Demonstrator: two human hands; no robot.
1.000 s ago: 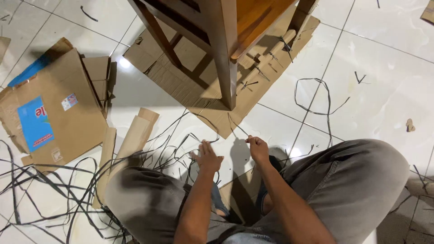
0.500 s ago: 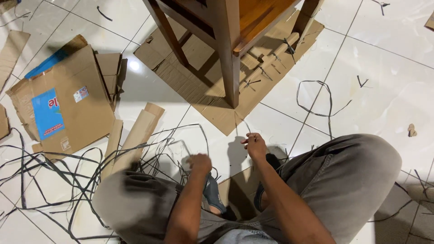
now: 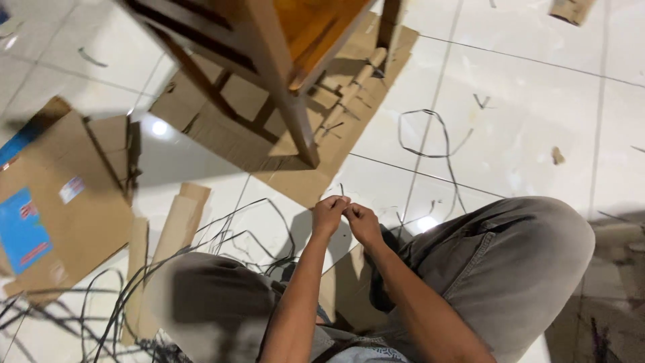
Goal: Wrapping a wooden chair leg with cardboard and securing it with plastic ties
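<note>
We are crouched over a white tiled floor (image 3: 537, 101), knees in grey trousers (image 3: 510, 269) spread wide at the lower edge of the view. Our landmark is the wooden chair (image 3: 269, 40) standing at the top of the view, its nearest leg coming down onto a flattened sheet of brown cardboard (image 3: 222, 128) that lies under and around it. To the left of the chair lies a large opened cardboard box (image 3: 74, 208) with a blue label. Between that box and the chair's cardboard sheet, toward us, are a few narrow cardboard offcuts (image 3: 178, 222). A tangle of thin black strips (image 3: 101, 309) spreads over the floor below and left of the chair, up to our left knee. To the right of the chair a single black strip loop (image 3: 423, 134) lies on the tiles, well apart from everything else.

Just below the chair's near leg, our two hands meet. Our left hand (image 3: 328, 215) and right hand (image 3: 361, 222) are touching, fingers curled tight and pinched together on a short piece of black strip (image 3: 341, 191) whose end sticks up between them. How much of the strip runs on beneath the hands we cannot tell, as blur hides it.
</note>
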